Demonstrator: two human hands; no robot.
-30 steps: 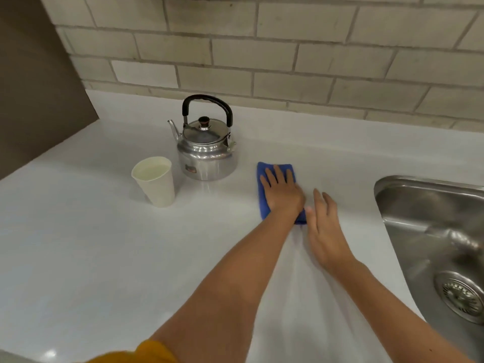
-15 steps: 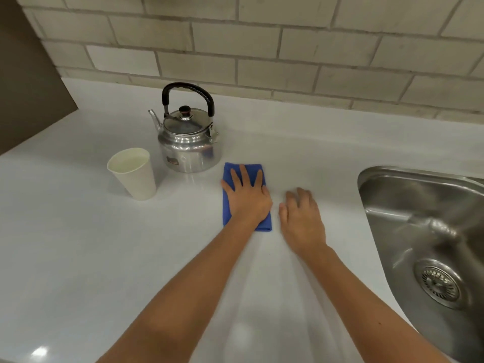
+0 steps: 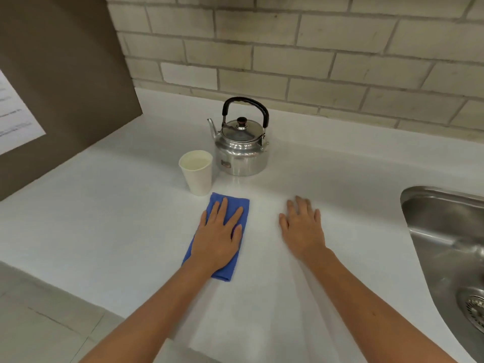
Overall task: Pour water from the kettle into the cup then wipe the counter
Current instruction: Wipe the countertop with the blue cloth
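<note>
Left hand [image 3: 218,238] lies flat, fingers spread, pressing the cloth [image 3: 242,205] on the tabletop [image 3: 104,218]; right hand [image 3: 303,226] rests open and empty at its 3 o'clock. Cup [image 3: 198,174], full, stands touching the cloth's 12 o'clock edge, kettle [image 3: 242,145] behind it. A forward wipe could topple the cup

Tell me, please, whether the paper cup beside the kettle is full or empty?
Nearly full: the paper cup stands upright beside the kettle, and a pale liquid surface shows just below its rim.
</note>
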